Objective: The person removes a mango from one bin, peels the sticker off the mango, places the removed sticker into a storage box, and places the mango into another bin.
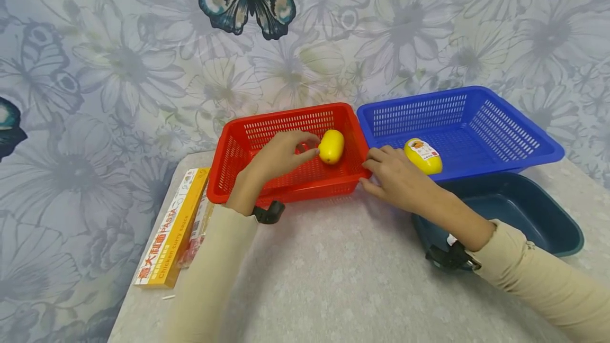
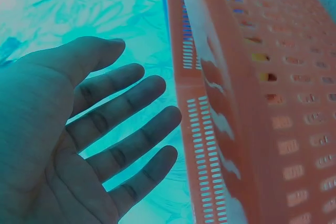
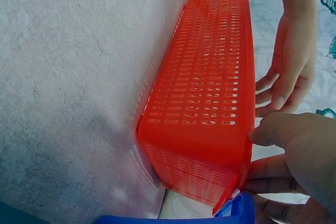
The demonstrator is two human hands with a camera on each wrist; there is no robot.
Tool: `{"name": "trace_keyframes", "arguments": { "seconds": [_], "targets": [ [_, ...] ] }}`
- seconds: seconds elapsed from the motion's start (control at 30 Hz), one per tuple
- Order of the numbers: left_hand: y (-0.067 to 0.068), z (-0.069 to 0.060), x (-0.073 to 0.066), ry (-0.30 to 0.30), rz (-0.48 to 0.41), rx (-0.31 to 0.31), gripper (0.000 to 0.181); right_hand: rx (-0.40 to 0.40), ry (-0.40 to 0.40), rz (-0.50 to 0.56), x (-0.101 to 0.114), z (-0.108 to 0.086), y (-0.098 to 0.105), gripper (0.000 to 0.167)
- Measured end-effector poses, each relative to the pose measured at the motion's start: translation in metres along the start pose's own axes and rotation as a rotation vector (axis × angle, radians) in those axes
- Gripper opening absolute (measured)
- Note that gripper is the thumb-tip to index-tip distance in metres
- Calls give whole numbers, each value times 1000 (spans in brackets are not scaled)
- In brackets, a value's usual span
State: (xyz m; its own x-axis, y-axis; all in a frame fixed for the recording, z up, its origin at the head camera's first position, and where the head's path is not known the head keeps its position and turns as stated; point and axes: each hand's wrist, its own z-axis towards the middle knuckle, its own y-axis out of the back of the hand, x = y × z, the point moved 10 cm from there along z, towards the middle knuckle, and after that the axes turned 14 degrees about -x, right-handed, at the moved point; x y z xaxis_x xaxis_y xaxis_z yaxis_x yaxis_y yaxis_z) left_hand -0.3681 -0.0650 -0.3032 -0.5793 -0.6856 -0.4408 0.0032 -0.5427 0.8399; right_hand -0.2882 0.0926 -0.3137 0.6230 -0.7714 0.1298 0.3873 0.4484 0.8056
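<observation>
My left hand (image 1: 281,155) hovers over a red plastic basket (image 1: 305,192), fingers loosely bent. Its thumb and index tips come close to a smooth yellow oval object (image 1: 332,147) inside; whether they touch it cannot be told. The left wrist view shows the hand (image 2: 105,124) with fingers apart and nothing between them. At the basket's front right corner, my right hand (image 1: 400,181) grips the rim. In the right wrist view its thumb (image 3: 273,132) lies on the rim edge, while the other fingers go partly out of sight behind the corner.
A blue basket (image 1: 505,165) on the right holds another yellow oval object (image 1: 424,156) with a white label. In front of it stands a dark teal basin (image 1: 500,200), partly behind my right forearm. A yellow pasta box (image 1: 171,232) and a clear packet (image 1: 195,232) lie left.
</observation>
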Motion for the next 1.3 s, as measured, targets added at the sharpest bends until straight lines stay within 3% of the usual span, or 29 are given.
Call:
{"name": "trace_keyframes", "arguments": {
  "seconds": [0.23, 0.6, 1.03, 1.3],
  "targets": [
    [15, -27, 0, 20, -11, -75, 35, -9, 7, 3, 1, 0, 0, 33],
    [41, -75, 18, 73, -30, -218, 33, -9, 11, 14, 3, -1, -2, 33],
    [59, -116, 39, 125, -12, -297, 33, 7, -17, 29, 2, -3, -3, 33],
    [70, -142, 57, 206, -23, -345, 35, 3, -14, 26, 4, -3, -1, 32]
  ]
}}
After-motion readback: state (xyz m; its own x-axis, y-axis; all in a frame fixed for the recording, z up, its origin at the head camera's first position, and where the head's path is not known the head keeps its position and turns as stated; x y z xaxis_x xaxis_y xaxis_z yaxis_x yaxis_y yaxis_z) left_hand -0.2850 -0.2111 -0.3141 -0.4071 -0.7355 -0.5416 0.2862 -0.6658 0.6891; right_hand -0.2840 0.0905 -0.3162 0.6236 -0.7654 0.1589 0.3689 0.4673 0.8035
